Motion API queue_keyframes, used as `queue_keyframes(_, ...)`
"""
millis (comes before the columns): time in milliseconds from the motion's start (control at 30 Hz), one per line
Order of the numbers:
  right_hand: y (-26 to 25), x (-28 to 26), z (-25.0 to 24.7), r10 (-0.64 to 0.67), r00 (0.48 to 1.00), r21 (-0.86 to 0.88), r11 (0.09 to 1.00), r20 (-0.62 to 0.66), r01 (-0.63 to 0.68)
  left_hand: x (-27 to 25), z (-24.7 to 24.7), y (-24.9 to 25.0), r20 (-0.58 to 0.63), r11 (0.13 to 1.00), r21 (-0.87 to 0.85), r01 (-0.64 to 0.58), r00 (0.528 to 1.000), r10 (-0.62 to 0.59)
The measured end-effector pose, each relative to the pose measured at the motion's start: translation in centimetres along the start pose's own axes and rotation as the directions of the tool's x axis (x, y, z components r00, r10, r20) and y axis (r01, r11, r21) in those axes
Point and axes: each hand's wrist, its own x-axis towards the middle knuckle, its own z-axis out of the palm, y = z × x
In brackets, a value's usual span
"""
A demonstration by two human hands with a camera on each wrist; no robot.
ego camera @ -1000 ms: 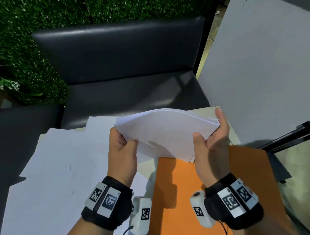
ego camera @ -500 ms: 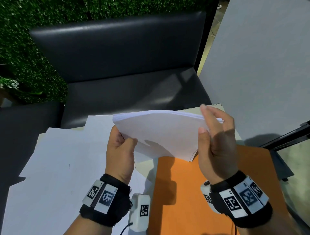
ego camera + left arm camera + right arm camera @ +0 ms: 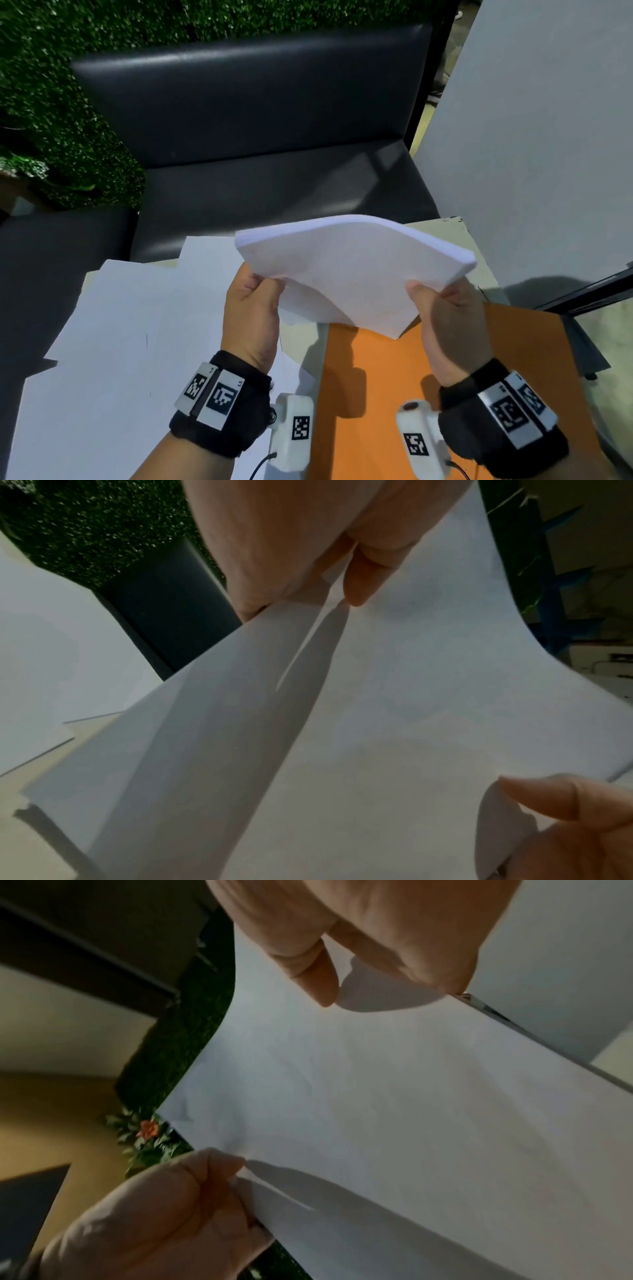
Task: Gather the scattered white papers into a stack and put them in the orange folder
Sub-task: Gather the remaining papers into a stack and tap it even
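**With Both Hands on the Stack, Ready to Square It**

While lifted clear of the tabletop, held as one bundle: stack of papers, bowed upward in the middle, probably from being squeezed at two opposite sides. Left hand clamped on the near left side, thumb on top and fingers beneath; in the left wrist view, one sheet or two parted slightly from the rest at that pinch. Right hand clamped on the near right side, thumb pressed on top. Likely raised this way to even up the edges before filing, since a two-sided hold keeps loose sheets from fanning out.

Directly below and just to the right: orange folder, lying flat and apparently closed, so placed for a short drop. Spread over the left of the tabletop and overlapping one another: more loose sheets, not yet gathered. Judged about midway, with collecting unfinished and the folder still to be opened.
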Motion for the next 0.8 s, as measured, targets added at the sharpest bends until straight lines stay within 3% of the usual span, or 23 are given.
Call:
queue_keyframes(100,0.5,0.4,-0.1,0.033,0.999,0.018,0.999,0.026,-0.034,-0.1,-0.1,-0.3,0.017,1.0,0.021,0.017,1.0,-0.017)
queue_keyframes(200,0.4,-0.2,0.4,0.109,0.992,-0.011,0.994,-0.069,-0.11,-0.4,0.0,-0.7,0.011,0.998,0.019,0.053,0.999,-0.053)
queue_keyframes(533,1.6,0.3,-0.4,0.076,0.997,0.029,0.997,0.015,-0.076,-0.5,0.0,-1.4,-0.007,1.0,0.001,0.017,1.0,-0.017)
queue_keyframes(800,3.3,0.1,-0.9,0.094,0.996,-0.141,0.985,-0.013,-0.094,-0.2,0.0,-3.2,-0.049,0.993,0.021,0.117,0.992,-0.116)
